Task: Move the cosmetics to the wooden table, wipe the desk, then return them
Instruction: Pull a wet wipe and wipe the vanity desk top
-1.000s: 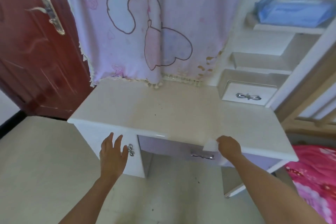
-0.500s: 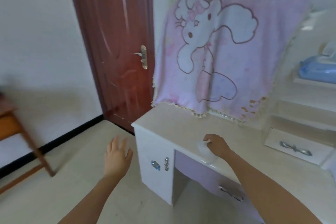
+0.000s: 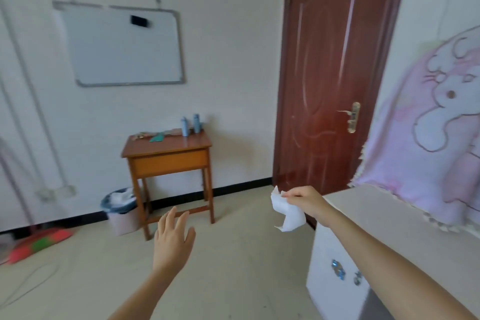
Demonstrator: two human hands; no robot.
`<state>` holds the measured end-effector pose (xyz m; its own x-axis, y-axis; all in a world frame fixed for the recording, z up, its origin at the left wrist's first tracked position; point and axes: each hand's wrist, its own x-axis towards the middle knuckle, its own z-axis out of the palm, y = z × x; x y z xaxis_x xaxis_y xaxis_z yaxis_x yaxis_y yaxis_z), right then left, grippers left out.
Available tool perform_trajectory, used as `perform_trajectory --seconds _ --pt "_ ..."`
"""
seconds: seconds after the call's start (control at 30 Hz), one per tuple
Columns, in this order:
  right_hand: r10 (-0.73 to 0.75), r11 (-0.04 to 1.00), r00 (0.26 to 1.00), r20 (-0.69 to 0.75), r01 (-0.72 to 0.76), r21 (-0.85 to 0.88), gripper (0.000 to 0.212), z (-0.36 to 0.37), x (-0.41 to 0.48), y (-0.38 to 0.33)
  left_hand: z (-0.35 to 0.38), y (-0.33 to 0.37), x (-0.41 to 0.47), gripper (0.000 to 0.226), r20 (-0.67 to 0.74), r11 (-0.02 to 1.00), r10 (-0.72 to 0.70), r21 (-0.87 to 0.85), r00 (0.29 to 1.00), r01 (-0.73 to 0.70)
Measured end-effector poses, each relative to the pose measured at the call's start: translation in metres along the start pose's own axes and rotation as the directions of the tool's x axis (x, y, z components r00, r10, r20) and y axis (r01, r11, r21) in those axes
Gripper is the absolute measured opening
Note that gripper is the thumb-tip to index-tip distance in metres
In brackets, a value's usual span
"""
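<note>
Your right hand (image 3: 304, 201) pinches crumpled white tissue (image 3: 287, 213), centre-right, off white desk (image 3: 376, 213); left hand (image 3: 172, 239) spread, empty. On brown wooden table (image 3: 168, 163), frame centre: pale blue cosmetic bottles (image 3: 191, 124). Wiping likely done; next, fetch bottles.

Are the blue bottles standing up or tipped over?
Standing up: both blue bottles stand upright on the wooden table.

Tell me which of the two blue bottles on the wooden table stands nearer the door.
The right-hand bottle, at the back corner of the wooden table. The other bottle stands just left of it, farther from the door.
</note>
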<state>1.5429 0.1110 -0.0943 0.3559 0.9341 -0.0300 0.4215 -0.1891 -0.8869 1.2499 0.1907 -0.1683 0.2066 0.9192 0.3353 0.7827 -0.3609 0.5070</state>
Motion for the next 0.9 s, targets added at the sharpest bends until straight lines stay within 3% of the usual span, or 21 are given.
perform_trajectory --seconds 0.17,0.33,0.5,0.7,0.9 --pt "-0.16 0.984 0.971 0.176 0.17 -0.043 0.042 0.101 -0.022 -0.057 -0.071 -0.082 -0.066 0.043 -0.066 0.987 -0.15 0.054 0.986 0.154" --pt "-0.28 0.916 0.894 0.35 0.358 -0.183 0.041 0.208 -0.032 -0.102 -0.149 -0.156 -0.13 0.042 -0.214 0.938 -0.322 0.062 0.922 0.342" --pt "-0.334 0.809 0.78 0.53 0.526 -0.263 0.041 0.289 -0.039 -0.149 -0.202 -0.197 -0.16 0.048 -0.319 0.89 -0.4 0.089 0.859 0.448" --pt "-0.391 0.722 0.698 0.599 0.637 -0.27 0.042 0.341 -0.005 -0.178 -0.215 -0.225 -0.134 0.084 -0.354 0.872 -0.383 0.167 0.854 0.46" --pt "-0.397 0.684 0.646 0.652 0.682 -0.258 0.041 0.37 0.077 -0.187 -0.199 -0.247 -0.049 0.079 -0.281 0.855 -0.361 0.282 0.889 0.436"
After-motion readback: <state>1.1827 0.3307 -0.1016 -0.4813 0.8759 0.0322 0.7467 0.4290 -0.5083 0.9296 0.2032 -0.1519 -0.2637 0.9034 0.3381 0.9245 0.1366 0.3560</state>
